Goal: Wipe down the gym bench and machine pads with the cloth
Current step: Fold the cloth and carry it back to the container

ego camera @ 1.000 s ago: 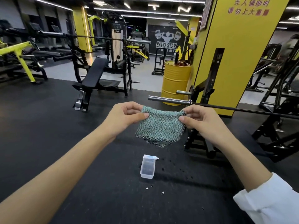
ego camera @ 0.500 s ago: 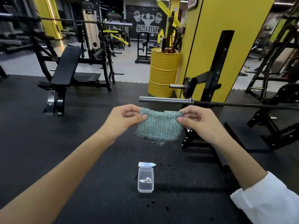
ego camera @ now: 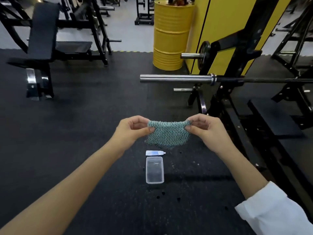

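A small teal knitted cloth (ego camera: 166, 134) with a dark mesh edge hangs stretched between my hands above the black floor. My left hand (ego camera: 132, 128) pinches its upper left corner and my right hand (ego camera: 204, 128) pinches its upper right corner. A black padded incline bench (ego camera: 43, 29) stands at the far left. A flat black bench pad (ego camera: 271, 116) lies inside the rack at the right, beyond my right hand.
A clear plastic box (ego camera: 154, 172) and a small white tube (ego camera: 155, 152) lie on the floor under the cloth. A steel barbell (ego camera: 176, 78) juts left from the black rack (ego camera: 240, 53). A yellow drum (ego camera: 171, 34) stands by a yellow pillar (ego camera: 225, 22).
The view has tilted down and moved closer to the floor items. My hands keep pinching the cloth's top corners, now spread a little wider.
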The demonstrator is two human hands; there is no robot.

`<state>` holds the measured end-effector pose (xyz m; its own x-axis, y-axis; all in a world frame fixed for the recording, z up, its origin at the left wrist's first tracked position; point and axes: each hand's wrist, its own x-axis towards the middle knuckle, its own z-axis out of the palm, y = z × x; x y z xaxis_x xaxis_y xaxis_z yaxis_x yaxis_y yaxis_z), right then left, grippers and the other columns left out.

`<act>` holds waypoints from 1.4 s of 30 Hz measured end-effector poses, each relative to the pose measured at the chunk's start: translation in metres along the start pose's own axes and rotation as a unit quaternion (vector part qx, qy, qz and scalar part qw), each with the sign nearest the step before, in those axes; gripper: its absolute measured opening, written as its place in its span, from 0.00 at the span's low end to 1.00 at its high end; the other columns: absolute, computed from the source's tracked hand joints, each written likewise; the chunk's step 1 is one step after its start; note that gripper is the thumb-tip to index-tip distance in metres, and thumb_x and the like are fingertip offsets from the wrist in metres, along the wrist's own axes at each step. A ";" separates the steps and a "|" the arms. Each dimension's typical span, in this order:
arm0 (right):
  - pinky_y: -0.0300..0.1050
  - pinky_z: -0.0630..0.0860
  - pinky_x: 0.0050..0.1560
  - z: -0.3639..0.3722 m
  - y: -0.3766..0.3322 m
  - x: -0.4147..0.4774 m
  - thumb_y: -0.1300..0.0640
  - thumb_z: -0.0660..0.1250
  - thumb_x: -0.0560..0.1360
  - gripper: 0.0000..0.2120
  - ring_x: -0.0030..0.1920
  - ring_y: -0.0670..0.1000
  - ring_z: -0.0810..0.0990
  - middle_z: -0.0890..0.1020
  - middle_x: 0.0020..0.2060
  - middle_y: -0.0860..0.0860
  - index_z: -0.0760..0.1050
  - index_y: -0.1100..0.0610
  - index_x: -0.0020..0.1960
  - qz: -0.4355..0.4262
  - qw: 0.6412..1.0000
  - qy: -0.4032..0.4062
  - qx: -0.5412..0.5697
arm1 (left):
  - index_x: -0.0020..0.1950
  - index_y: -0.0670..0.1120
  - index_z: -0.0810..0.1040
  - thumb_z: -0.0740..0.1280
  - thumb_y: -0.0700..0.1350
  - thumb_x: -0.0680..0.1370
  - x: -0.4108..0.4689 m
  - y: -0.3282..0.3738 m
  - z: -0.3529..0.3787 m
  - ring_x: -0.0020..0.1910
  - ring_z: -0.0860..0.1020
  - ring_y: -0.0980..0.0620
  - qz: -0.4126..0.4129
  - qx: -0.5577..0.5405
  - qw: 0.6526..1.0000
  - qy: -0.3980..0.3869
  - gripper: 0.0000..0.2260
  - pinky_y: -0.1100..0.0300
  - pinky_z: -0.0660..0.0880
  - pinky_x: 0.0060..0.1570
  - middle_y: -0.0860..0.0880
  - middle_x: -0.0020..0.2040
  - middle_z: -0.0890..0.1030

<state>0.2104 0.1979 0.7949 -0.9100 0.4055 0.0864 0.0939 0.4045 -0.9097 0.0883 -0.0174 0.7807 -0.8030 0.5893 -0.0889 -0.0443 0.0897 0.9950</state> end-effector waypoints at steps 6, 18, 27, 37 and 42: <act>0.53 0.79 0.56 0.027 0.106 0.035 0.65 0.74 0.72 0.11 0.47 0.52 0.84 0.85 0.40 0.48 0.82 0.48 0.42 0.003 1.000 -0.017 -0.017 | 0.43 0.46 0.82 0.75 0.38 0.71 0.048 -0.104 0.016 0.41 0.82 0.57 -0.025 0.016 0.999 0.037 0.05 0.63 0.77 0.46 0.51 0.40 0.86; 0.43 0.78 0.52 0.129 0.348 0.051 0.67 0.72 0.74 0.15 0.45 0.46 0.83 0.85 0.41 0.47 0.80 0.46 0.43 0.020 0.998 -0.047 -0.029 | 0.47 0.41 0.82 0.73 0.33 0.72 0.108 -0.360 0.027 0.40 0.83 0.58 -0.049 0.003 0.997 0.052 0.07 0.68 0.77 0.43 0.48 0.42 0.85; 0.51 0.79 0.57 0.207 0.497 0.046 0.67 0.69 0.76 0.16 0.48 0.47 0.83 0.85 0.43 0.45 0.80 0.45 0.45 0.043 0.997 -0.062 -0.036 | 0.50 0.39 0.82 0.74 0.35 0.73 0.134 -0.524 0.017 0.42 0.82 0.57 -0.077 0.042 0.995 0.046 0.07 0.66 0.79 0.45 0.44 0.46 0.86; 0.55 0.78 0.57 0.267 0.617 0.034 0.64 0.69 0.77 0.11 0.48 0.49 0.83 0.85 0.44 0.47 0.80 0.47 0.47 0.088 0.990 -0.088 -0.059 | 0.53 0.37 0.80 0.73 0.37 0.75 0.139 -0.661 0.016 0.45 0.83 0.51 -0.136 0.050 0.989 0.032 0.09 0.61 0.81 0.44 0.40 0.50 0.85; 0.60 0.78 0.58 0.288 0.656 0.026 0.63 0.65 0.79 0.13 0.52 0.53 0.82 0.85 0.47 0.49 0.78 0.45 0.48 0.123 0.983 -0.119 -0.067 | 0.51 0.40 0.78 0.71 0.39 0.77 0.133 -0.705 0.022 0.37 0.80 0.52 -0.141 0.064 0.988 0.017 0.05 0.64 0.78 0.35 0.37 0.48 0.84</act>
<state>0.1322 0.2378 0.0833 -0.9204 0.3077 -0.2414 0.3605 0.4284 -0.8286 0.0257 0.0151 0.0667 -0.7893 0.4984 -0.3585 -0.1956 0.3494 0.9163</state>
